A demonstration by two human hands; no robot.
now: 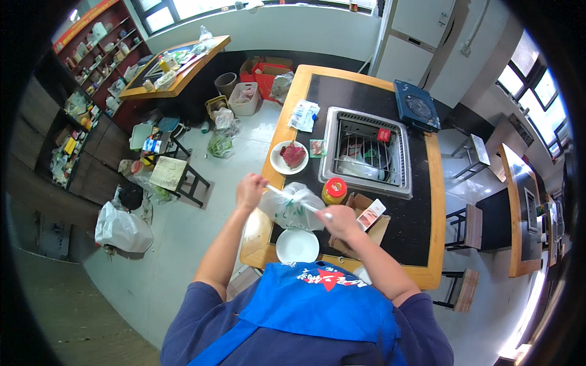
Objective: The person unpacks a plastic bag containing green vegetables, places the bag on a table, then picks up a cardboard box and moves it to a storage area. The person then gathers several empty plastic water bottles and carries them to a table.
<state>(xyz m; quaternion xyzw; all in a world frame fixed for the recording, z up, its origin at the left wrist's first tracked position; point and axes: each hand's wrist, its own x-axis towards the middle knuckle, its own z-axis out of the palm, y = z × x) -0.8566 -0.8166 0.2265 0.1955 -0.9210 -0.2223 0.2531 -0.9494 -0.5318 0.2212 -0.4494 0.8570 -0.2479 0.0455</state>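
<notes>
The left hand is gripping one end of a stretched white handle strip, its grip pressed shut around it. The strip is running from upper left down to lower right, its long axis slanting across the plastic bag, which is sitting on the bench just beyond an empty white plate. The right hand is pinching the strip's other end, grip closed. Farther off, a plate of red meat is lying left of the sunken grill.
</notes>
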